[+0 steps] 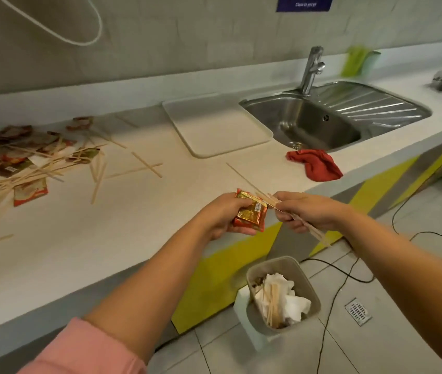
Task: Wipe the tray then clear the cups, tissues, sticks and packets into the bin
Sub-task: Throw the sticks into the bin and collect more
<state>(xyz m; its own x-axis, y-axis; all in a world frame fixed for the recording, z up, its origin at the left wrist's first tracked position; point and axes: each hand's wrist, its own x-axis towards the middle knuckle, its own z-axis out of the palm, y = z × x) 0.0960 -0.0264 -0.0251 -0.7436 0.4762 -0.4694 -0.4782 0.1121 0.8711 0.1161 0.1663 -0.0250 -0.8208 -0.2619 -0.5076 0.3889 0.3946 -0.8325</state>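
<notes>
Many sticks [133,170] and packets [29,191] litter the pale counter [133,228].

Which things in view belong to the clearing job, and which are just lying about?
Job: tray; red cloth; bin; packets in left hand; sticks in right hand; litter pile.
Lying about: sink; tap; floor cables; floor drain.

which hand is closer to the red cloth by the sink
Right. The right hand, gripping sticks, is just in front of the red cloth; the left hand, holding packets, is farther off to its left.
</notes>
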